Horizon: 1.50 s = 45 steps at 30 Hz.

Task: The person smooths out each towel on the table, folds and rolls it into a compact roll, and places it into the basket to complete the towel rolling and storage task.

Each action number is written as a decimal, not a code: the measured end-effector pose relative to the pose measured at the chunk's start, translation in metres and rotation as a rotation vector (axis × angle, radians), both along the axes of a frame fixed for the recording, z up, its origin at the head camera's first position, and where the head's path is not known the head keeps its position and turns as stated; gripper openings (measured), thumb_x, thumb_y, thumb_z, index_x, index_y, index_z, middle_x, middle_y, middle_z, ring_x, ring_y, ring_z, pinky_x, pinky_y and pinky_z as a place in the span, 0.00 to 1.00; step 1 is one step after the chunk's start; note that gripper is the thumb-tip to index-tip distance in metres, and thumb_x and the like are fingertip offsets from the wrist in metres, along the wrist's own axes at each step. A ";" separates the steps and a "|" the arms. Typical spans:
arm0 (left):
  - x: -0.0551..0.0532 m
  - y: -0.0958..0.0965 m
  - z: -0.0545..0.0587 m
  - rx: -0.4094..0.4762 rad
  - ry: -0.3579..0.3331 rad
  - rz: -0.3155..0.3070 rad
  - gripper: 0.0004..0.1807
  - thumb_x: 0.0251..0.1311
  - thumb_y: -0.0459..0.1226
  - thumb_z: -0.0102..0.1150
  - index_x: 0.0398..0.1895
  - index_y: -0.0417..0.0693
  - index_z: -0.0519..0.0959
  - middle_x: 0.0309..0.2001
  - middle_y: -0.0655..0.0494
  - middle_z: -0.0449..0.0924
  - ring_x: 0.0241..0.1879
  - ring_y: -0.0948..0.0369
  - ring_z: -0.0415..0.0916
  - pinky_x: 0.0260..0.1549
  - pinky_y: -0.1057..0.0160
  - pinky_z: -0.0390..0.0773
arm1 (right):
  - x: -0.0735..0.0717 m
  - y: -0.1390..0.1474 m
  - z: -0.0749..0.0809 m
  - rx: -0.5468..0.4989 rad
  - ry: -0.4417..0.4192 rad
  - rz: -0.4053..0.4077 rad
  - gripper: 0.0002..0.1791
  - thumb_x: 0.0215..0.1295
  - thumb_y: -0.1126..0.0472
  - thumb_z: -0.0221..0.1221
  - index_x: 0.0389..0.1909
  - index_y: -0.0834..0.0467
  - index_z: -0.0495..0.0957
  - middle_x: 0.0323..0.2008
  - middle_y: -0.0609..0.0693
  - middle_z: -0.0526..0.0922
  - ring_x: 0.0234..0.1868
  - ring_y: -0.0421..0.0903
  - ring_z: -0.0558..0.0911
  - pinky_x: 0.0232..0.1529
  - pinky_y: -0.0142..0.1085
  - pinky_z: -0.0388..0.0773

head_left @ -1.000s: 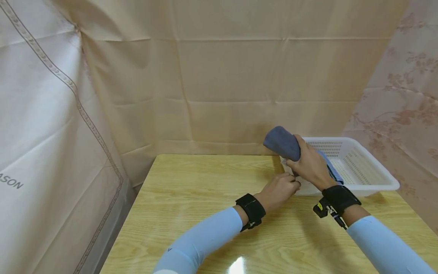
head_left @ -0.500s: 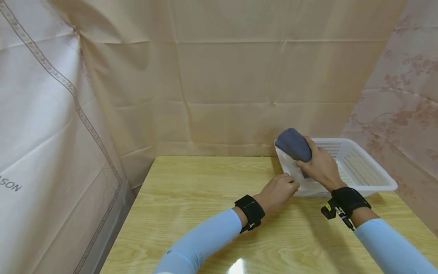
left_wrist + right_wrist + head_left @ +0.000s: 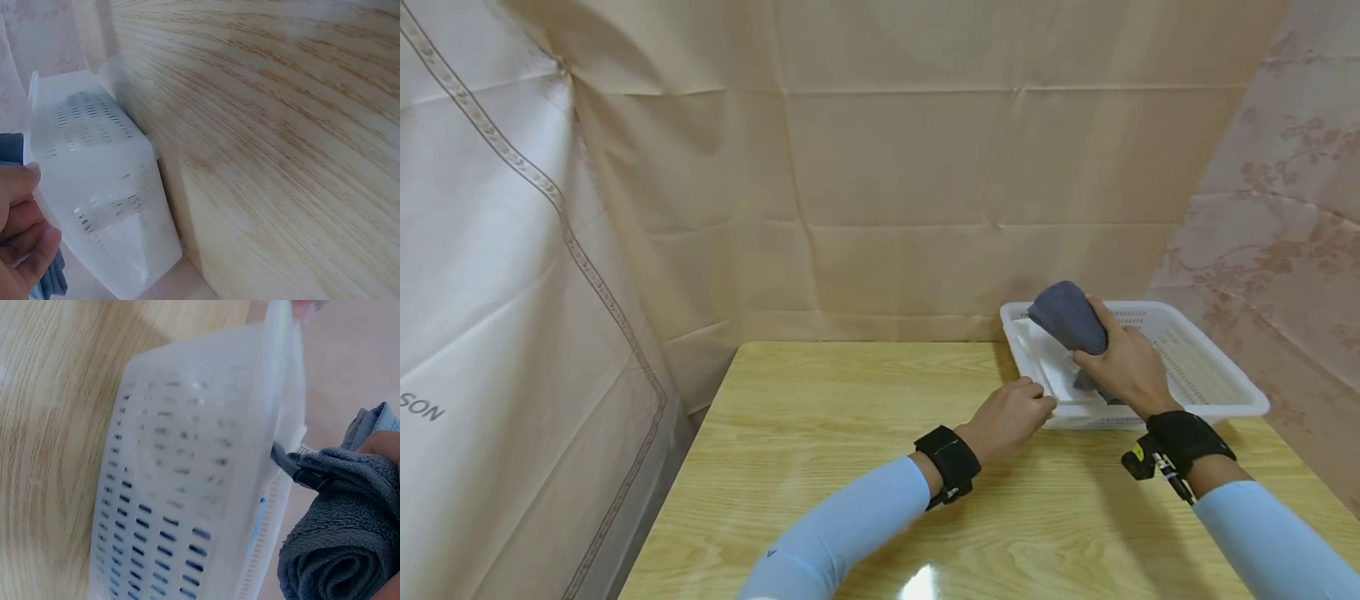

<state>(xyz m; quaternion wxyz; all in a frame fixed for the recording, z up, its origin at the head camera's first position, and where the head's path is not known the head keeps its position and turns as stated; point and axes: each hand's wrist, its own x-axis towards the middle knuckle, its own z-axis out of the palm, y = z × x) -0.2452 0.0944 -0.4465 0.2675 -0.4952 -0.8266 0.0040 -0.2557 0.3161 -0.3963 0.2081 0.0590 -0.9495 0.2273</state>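
Observation:
My right hand (image 3: 1123, 362) grips a rolled dark grey-blue towel (image 3: 1067, 317) above the left part of a white perforated plastic basket (image 3: 1225, 410). In the right wrist view, the spiral end of the towel roll (image 3: 344, 575) faces the camera, and a dark strip with a small white tag hangs towards the basket rim. At the basket's near left corner, my left hand (image 3: 1011, 417) pinches the rim between thumb and curled fingers, as the left wrist view shows (image 3: 28, 219). Behind the towel and right hand, part of the basket's inside is hidden.
The basket stands at the back right of a light wood-grain table (image 3: 850, 400). A beige cloth (image 3: 887, 208) hangs behind the table. Flower-patterned cloth (image 3: 1285, 275) hangs at the right, and a white cloth (image 3: 512, 333) at the left.
My right hand has carried the towel rightward, from the basket's left edge to over its inside. The left hand has stayed at the near left corner.

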 end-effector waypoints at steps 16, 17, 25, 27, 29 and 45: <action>0.001 0.000 -0.001 0.026 -0.007 -0.005 0.07 0.74 0.43 0.60 0.42 0.56 0.87 0.35 0.64 0.80 0.36 0.68 0.74 0.39 0.76 0.72 | 0.002 0.031 -0.007 0.016 -0.043 -0.071 0.53 0.61 0.52 0.68 0.83 0.50 0.49 0.42 0.81 0.75 0.34 0.72 0.79 0.24 0.58 0.72; 0.001 -0.001 -0.001 0.028 -0.008 -0.008 0.06 0.74 0.43 0.60 0.42 0.56 0.87 0.35 0.64 0.80 0.36 0.68 0.74 0.39 0.76 0.72 | 0.003 0.033 -0.008 0.016 -0.044 -0.073 0.53 0.61 0.52 0.68 0.83 0.51 0.49 0.41 0.80 0.75 0.33 0.71 0.79 0.23 0.57 0.72; 0.002 -0.001 -0.003 0.046 -0.015 -0.030 0.07 0.75 0.41 0.59 0.40 0.55 0.86 0.33 0.63 0.79 0.34 0.68 0.72 0.36 0.76 0.70 | 0.004 0.049 -0.011 0.021 -0.055 -0.089 0.53 0.62 0.51 0.67 0.83 0.52 0.48 0.43 0.82 0.75 0.32 0.72 0.78 0.22 0.56 0.71; 0.001 -0.002 -0.003 0.051 -0.012 -0.031 0.07 0.75 0.41 0.59 0.40 0.55 0.86 0.33 0.63 0.79 0.33 0.68 0.72 0.35 0.76 0.70 | 0.004 0.051 -0.011 0.020 -0.058 -0.096 0.53 0.62 0.51 0.67 0.83 0.52 0.48 0.44 0.82 0.74 0.34 0.74 0.78 0.22 0.58 0.71; 0.001 -0.002 -0.002 0.054 -0.012 -0.031 0.07 0.75 0.41 0.59 0.40 0.55 0.86 0.33 0.63 0.79 0.33 0.68 0.72 0.35 0.76 0.70 | 0.004 0.053 -0.011 0.014 -0.060 -0.101 0.53 0.62 0.51 0.67 0.83 0.52 0.48 0.44 0.82 0.75 0.36 0.75 0.78 0.23 0.60 0.72; 0.002 -0.001 -0.001 0.042 -0.026 -0.010 0.07 0.75 0.42 0.59 0.42 0.55 0.87 0.36 0.64 0.82 0.35 0.68 0.74 0.38 0.77 0.71 | 0.008 0.070 -0.013 0.028 -0.054 -0.134 0.53 0.60 0.52 0.68 0.82 0.53 0.50 0.45 0.83 0.74 0.38 0.77 0.78 0.27 0.65 0.71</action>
